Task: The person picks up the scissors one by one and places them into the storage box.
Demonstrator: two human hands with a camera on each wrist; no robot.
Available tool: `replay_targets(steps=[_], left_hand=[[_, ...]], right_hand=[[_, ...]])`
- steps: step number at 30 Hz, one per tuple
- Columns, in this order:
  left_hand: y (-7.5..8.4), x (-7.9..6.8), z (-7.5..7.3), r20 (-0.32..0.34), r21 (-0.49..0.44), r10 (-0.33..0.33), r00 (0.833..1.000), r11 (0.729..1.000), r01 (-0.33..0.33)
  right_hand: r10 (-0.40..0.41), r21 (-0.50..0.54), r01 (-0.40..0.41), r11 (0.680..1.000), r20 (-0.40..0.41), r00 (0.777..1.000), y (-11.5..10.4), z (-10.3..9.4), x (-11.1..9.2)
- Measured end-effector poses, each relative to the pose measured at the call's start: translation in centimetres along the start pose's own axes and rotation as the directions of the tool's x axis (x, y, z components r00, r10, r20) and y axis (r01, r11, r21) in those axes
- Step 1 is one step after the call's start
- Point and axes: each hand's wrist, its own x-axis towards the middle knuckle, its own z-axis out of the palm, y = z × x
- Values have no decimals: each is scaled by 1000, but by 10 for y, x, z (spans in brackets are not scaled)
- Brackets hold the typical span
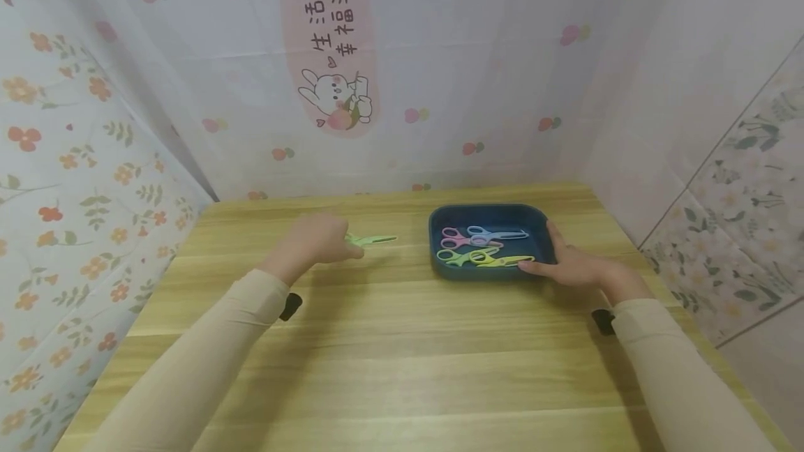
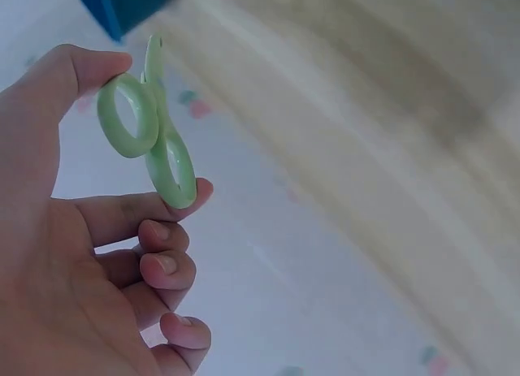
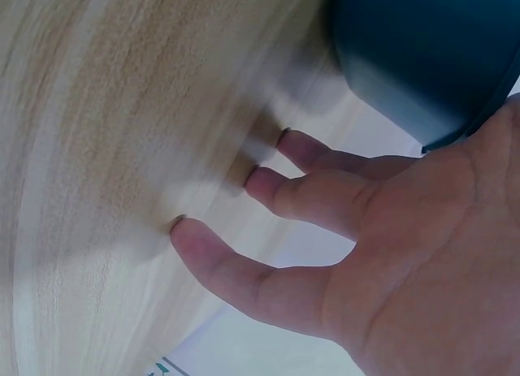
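My left hand [image 1: 323, 237] pinches pale green scissors [image 2: 166, 136] by the handle loops between thumb and index finger, with the other fingers curled below. In the head view their blades point right, toward a dark blue tray [image 1: 461, 273]. My right hand [image 1: 574, 267] holds that tray at its front right corner, thumb over the front rim and a finger along the right side. Three other right fingers [image 3: 296, 201] spread down to the tabletop. Inside the tray lie pink scissors [image 1: 452, 237], blue scissors [image 1: 480, 234], green scissors [image 1: 451, 257] and yellow scissors [image 1: 486, 259].
A wood-grain table [image 1: 389, 340] spreads under both hands. Behind it hangs a white patterned curtain [image 1: 440, 75], with a floral cloth [image 1: 75, 159] on the left and another floral panel [image 1: 747, 194] on the right. The tray stands near the table's back edge, right of the middle.
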Motion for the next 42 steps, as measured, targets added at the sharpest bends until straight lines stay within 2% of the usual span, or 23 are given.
replay_targets(steps=[9, 15, 17, 25, 34, 42], left_hand=[[67, 29, -29, -29, 37, 96, 995, 995, -95], [115, 52, -37, -29, 143, 183, 983, 974, -177], [128, 58, -38, -25, 153, 196, 980, 970, -190], [161, 78, -36, -49, 232, 259, 965, 942, -241], [197, 105, -20, -6, 281, 323, 946, 909, -309], [208, 119, -8, -9, 252, 318, 948, 918, -305]], right_hand=[[-2, 9, 2, 1000, 1, 1000, 0, 0, 1], [-5, 11, 5, 1000, -2, 1000, 4, 0, 2], [-1, 13, 1, 1000, 7, 1000, 5, 0, 1], [-17, 30, 17, 999, -11, 1000, 1, -1, 0], [-5, 24, 5, 1000, -8, 1000, 1, -3, 1], [-9, 36, 9, 999, -1, 1000, 2, -2, 4]])
